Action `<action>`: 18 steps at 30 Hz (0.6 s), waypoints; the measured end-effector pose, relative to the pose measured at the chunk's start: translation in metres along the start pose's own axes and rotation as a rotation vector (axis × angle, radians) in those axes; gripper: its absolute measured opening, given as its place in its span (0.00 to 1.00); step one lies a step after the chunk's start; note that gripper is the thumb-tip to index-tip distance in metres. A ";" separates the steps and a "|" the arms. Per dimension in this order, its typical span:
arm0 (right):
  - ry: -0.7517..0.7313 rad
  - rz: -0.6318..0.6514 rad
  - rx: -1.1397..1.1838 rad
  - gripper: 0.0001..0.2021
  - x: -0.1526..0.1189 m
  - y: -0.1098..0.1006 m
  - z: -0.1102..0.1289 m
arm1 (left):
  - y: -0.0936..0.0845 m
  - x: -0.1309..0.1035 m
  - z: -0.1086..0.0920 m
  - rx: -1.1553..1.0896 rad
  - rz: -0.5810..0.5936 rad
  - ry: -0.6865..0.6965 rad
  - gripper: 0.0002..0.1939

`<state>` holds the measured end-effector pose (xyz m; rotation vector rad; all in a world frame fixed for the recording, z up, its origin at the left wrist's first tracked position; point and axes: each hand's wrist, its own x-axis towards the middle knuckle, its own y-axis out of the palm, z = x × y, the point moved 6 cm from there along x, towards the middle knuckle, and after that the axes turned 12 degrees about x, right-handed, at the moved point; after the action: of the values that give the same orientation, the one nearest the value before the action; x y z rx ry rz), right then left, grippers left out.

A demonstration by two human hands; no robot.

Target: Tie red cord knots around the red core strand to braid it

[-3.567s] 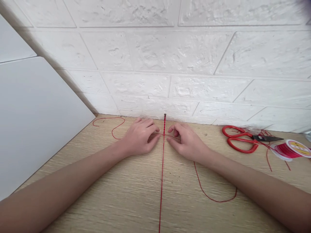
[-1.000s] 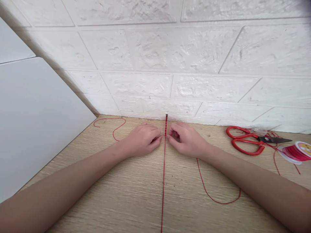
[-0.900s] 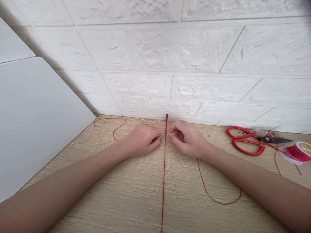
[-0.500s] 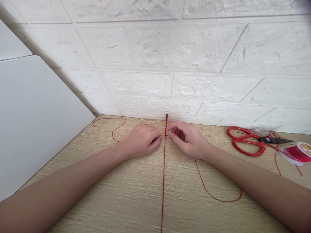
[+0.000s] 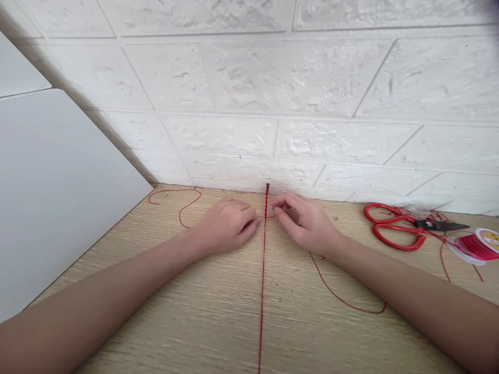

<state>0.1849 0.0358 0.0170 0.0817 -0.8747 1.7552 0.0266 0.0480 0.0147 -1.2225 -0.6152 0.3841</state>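
Observation:
A red cord runs straight toward me from a dark nail at the foot of the wall. Its far stretch is a short knotted braid. On the left of the braid, my left hand is closed in a pinch on a thin red cord end, which trails behind the wrist. Across from it, my right hand pinches the opposite cord end between thumb and fingertips. That cord crosses at the braid's lower end, and its slack loops out under my right forearm.
Red-handled scissors lie to the right, beside a spool of red cord and loose cord scraps. A white brick-patterned wall closes the back. A white panel stands at the left.
My right hand has shifted slightly to the right, its fingers closer together on the cord. The slack under my right forearm has drawn up a little. My left hand is almost still.

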 end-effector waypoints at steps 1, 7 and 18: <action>-0.017 -0.004 -0.006 0.07 0.000 0.000 0.002 | 0.000 0.000 0.000 -0.004 -0.001 -0.002 0.17; 0.041 -0.017 0.003 0.07 0.001 -0.001 -0.003 | 0.000 -0.001 0.000 -0.023 -0.011 -0.010 0.17; 0.004 0.019 0.010 0.11 0.003 0.001 -0.005 | -0.002 -0.004 -0.002 0.006 -0.011 0.003 0.18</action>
<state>0.1846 0.0412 0.0150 0.0766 -0.8664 1.7769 0.0243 0.0435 0.0154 -1.2129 -0.6179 0.3750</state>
